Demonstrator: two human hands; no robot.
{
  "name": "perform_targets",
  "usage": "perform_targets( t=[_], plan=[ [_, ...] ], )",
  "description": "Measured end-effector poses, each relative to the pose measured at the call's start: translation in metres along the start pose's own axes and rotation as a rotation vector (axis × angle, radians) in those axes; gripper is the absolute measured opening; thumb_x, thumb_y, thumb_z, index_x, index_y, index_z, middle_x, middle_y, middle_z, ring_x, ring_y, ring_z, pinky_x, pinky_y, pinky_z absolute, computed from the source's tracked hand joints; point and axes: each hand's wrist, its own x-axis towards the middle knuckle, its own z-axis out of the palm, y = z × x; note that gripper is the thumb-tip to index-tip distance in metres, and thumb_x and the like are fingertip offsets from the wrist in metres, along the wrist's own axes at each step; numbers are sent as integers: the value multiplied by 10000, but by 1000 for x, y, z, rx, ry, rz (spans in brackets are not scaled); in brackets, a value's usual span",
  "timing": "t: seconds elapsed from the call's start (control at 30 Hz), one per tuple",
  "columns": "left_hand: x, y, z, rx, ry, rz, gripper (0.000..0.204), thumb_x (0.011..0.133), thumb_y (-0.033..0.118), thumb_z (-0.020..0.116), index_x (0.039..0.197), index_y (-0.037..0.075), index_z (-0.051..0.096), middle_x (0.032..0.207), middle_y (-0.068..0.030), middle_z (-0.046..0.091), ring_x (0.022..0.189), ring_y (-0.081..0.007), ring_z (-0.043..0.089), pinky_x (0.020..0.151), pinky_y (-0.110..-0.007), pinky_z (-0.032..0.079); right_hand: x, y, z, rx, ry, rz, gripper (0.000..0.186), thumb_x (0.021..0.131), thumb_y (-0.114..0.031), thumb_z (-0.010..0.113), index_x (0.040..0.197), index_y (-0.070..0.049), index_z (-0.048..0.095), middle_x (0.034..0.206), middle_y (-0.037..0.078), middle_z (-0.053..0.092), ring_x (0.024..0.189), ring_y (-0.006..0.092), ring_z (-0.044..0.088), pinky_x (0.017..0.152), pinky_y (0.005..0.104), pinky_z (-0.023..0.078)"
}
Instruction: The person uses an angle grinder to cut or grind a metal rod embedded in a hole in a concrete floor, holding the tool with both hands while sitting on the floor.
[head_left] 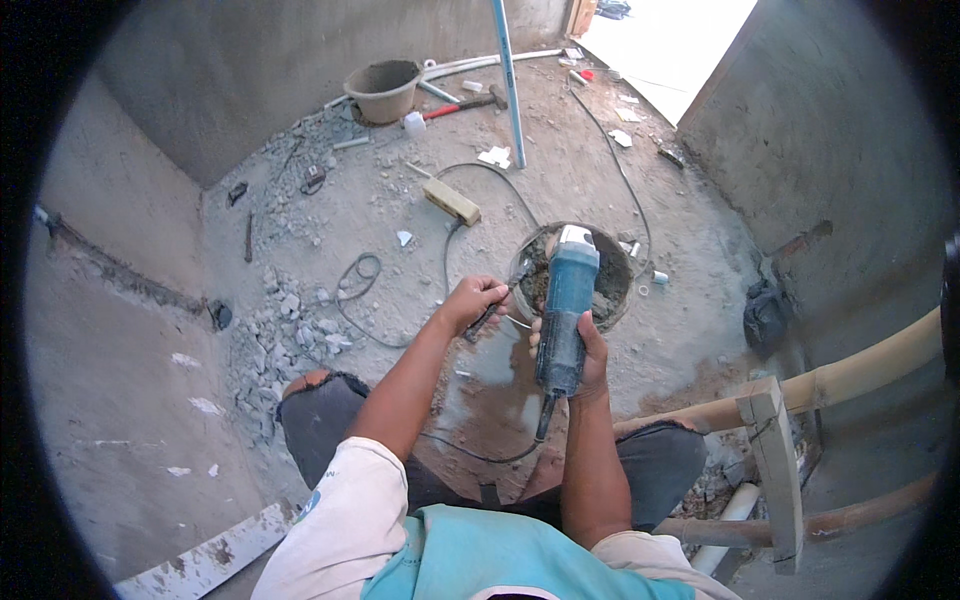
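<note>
Round tub (628,285): set on the dusty floor (690,240), with grey clumpy mix (609,290) inside.
Blue power tool (569,315): silver head over the round tub, rear end toward the near side; touching the rim or not, cannot tell.
Right hand (595,370): at the near edge of the round tub, wrapped round the lower body of the blue power tool; thumb along 1 side, fingertips showing at the other.
Left hand (474,304): just left of the round tub; fingers curled, pinching a dark slim item (485,322) of unclear kind.
Power cord (510,460): out of the tool's rear, curving near-left of the round tub.
Beige oblong block (452,201): beyond the round tub, to the left.
Red-handled hammer (455,108): farther beyond the round tub, leftward, near 1 beige bucket (384,105).
Rubble (290,330): well left of the round tub.
Dark bag (767,318): right of the round tub, by the wall (850,170).
</note>
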Motion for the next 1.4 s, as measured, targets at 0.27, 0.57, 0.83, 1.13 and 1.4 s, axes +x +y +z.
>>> perform_targets(
  t=[0.27,0.57,0.83,1.13,1.4],
  plan=[
    [19,-1,1,300,142,34,227,897,224,600,926,1,571,763,-85,635,592,-128,592,499,-269,471,4,10,-18,-43,104,35,664,888,-496,542,1210,76,441,969,206,612,802,272,663,694,377,583],
    [26,-3,-13,495,130,90,236,873,236,632,810,9,635,674,-53,595,560,-123,560,511,-273,454,6,15,-29,-93,124,91,682,880,-501,551,1222,76,432,980,197,611,806,269,663,698,369,582],
    [29,-10,-11,408,139,143,235,875,213,632,777,0,624,645,-47,566,520,-120,531,506,-298,444,10,19,-32,-79,110,126,684,877,-501,556,1226,73,431,996,200,608,828,268,659,705,375,581],
    [32,-17,-14,383,145,148,192,855,187,658,835,-3,635,694,-51,594,577,-119,562,529,-282,476,14,22,-27,-111,143,96,659,894,-491,532,1211,79,437,975,210,614,784,275,666,678,372,585],
    [29,-16,-13,403,145,178,191,854,191,657,827,5,621,696,-33,583,579,-114,550,525,-276,471,18,24,-24,-79,159,77,585,914,-486,495,1107,66,527,960,193,637,790,284,667,692,394,572]
  ],
)
